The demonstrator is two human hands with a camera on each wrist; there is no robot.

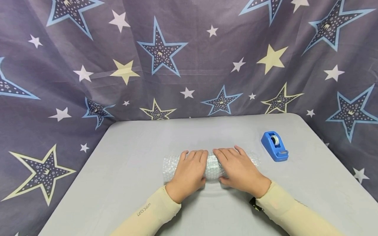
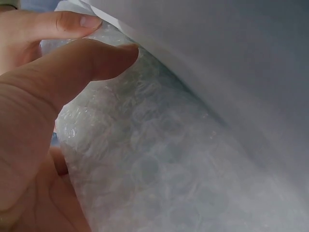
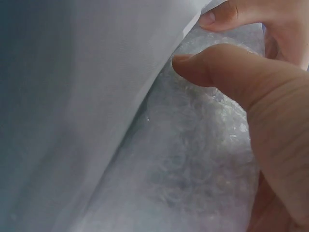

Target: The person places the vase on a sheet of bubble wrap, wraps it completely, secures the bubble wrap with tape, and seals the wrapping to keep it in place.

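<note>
A roll of clear bubble wrap (image 1: 213, 168) lies crosswise on the grey table, its ends showing past both hands. My left hand (image 1: 190, 168) grips it left of the middle, fingers over the top and thumb on the near side. To the right, my right hand (image 1: 240, 167) holds it the same way. Up close in the left wrist view, the left thumb (image 2: 87, 65) presses the bubbly surface low by the tabletop. The right thumb (image 3: 227, 70) does likewise in the right wrist view. Whatever is inside the roll is hidden by the layers.
A blue tape dispenser (image 1: 274, 147) with a tape roll in it stands to the right of the bubble wrap. The grey table (image 1: 133, 141) reaches back to a dark curtain (image 1: 189, 32) with stars. A dark strap (image 1: 255, 204) shows at the right wrist.
</note>
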